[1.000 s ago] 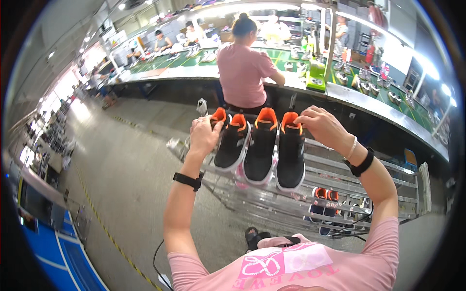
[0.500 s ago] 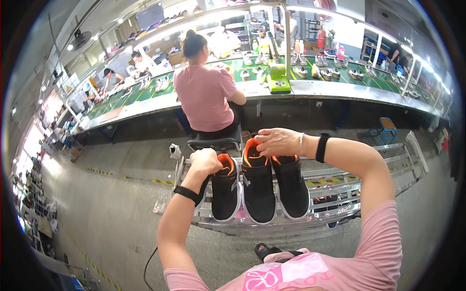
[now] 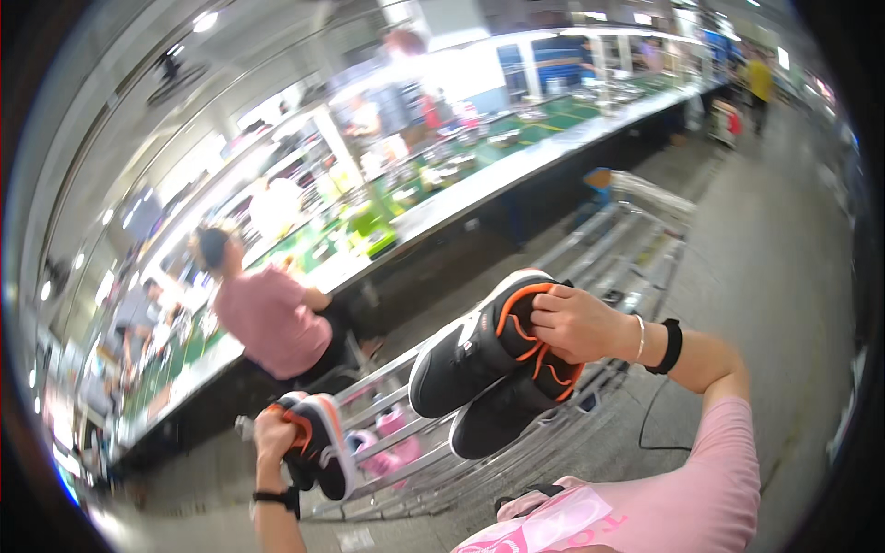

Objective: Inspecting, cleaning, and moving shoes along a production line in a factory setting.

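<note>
My right hand point(image 3: 581, 324) is closed at the collars of two black sneakers with orange lining. The upper sneaker point(image 3: 461, 364) overlaps the lower sneaker point(image 3: 493, 419), and both hang tilted over the rack with their toes to the left. Out to the left, my left hand point(image 3: 274, 433) grips another pair of black sneakers point(image 3: 330, 452) by the orange-lined heel collars. This pair is partly covered by the fingers and slightly blurred. Beneath both pairs runs a rack of metal tubes point(image 3: 636, 253).
Pink shoes point(image 3: 396, 438) show between the rack's tubes. Beyond it, a seated co-worker in a pink shirt point(image 3: 269, 318) faces a long green-topped workbench point(image 3: 442, 180) bearing shoes and a bright green machine point(image 3: 371, 232). A black cable point(image 3: 650, 419) trails across the floor at right.
The shoes have come up off the rack, and the hands have moved apart, each with a pair. The view has turned right and tilted; the co-worker now appears farther left.
</note>
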Available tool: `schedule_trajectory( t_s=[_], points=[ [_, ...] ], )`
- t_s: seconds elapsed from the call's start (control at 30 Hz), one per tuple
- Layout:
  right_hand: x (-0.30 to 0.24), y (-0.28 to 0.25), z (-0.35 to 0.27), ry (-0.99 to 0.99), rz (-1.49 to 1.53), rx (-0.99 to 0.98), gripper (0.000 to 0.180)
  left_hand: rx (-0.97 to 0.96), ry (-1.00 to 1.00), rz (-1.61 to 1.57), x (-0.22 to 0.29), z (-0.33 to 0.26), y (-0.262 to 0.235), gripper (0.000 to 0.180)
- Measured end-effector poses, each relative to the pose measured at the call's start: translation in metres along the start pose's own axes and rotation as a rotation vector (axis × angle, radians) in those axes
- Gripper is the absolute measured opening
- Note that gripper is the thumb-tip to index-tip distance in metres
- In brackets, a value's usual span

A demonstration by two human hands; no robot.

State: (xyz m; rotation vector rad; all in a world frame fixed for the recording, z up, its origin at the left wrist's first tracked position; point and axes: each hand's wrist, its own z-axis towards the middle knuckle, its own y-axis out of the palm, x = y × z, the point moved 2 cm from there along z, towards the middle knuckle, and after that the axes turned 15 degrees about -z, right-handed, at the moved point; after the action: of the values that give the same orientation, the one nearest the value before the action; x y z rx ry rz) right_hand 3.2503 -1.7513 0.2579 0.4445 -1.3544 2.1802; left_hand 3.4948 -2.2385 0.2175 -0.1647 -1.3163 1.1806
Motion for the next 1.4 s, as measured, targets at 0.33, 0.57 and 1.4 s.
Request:
schedule_trajectory(
  t_s=[0.33,0.57,1.4],
  points=[
    [-0.033,-0.092,-0.402,0.824,0.111,-0.294,0.015,0.123,0.677,-0.313,0.331,0.052,0.131,0.045],
    [-0.098,-0.125,-0.576,1.118,0.110,-0.617,0.021,-0.280,0.912,-0.773,0.581,0.025,0.347,0.033],
    [-0.084,-0.042,-1.089,2.518,0.689,-1.489,0.060,-1.044,1.456,-0.201,1.014,-0.077,1.135,0.030]
  ],
)
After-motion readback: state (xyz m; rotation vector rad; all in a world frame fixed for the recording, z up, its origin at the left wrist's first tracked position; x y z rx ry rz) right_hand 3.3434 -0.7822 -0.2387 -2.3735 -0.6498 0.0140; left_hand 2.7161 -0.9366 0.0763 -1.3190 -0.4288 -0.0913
